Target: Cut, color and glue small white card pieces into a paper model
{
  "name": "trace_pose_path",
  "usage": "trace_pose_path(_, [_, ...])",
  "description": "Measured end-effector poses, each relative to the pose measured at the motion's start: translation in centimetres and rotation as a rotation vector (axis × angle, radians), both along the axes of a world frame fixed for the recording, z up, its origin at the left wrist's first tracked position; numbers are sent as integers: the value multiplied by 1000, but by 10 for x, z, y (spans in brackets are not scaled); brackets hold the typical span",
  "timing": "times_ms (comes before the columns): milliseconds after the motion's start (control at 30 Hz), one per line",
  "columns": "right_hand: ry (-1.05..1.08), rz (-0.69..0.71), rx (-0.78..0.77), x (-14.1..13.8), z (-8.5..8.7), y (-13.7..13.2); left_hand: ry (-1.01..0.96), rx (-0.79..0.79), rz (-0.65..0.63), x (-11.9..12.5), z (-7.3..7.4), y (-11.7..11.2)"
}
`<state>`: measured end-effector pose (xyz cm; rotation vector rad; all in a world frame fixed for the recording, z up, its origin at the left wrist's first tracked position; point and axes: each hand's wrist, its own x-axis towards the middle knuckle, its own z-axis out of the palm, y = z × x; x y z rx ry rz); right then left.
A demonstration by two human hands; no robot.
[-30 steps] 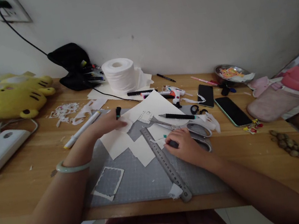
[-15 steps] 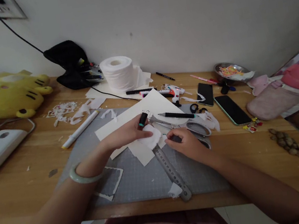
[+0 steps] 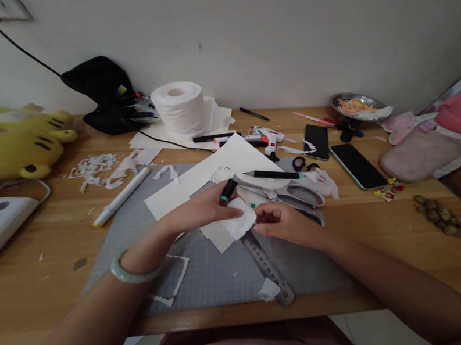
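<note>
My left hand (image 3: 201,209) is closed round a short black marker piece with a teal band (image 3: 229,190) and a crumpled white tissue (image 3: 239,224). My right hand (image 3: 280,222) is pinched beside the tissue, on something small with a teal tip that I cannot make out. Both hands meet above the grey cutting mat (image 3: 212,275). A steel ruler (image 3: 268,266) lies on the mat just below them. White paper sheets (image 3: 212,169) lie under and behind the hands. Grey-handled scissors (image 3: 300,196) rest just right of them.
A toilet roll (image 3: 178,109), a black pen case (image 3: 105,96) and a small glue gun (image 3: 269,141) stand at the back. A white marker (image 3: 122,196), paper scraps (image 3: 97,168) and a yellow plush (image 3: 1,149) are left; two phones (image 3: 355,166) and nuts (image 3: 445,216) right.
My left hand came in from the left with the black piece and picked up the tissue. My right hand rose off the ruler to meet it at the middle.
</note>
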<state>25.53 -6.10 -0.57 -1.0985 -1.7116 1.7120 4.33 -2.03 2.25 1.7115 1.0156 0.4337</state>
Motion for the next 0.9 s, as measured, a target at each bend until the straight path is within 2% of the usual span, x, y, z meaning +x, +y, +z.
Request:
trace_pose_path(100, [22,29,-33,1,1,2,7,7,-3,0,0,1])
trace_pose_path(333, [62,125,9,1,-1,2,15,-2,-17,0,0,0])
trace_pose_path(633, [60,38,28,1,1,3,20,43,14,1,3,-1])
trace_pose_path(900, [67,29,16,0,0,1,45,75,10,3,1,-2])
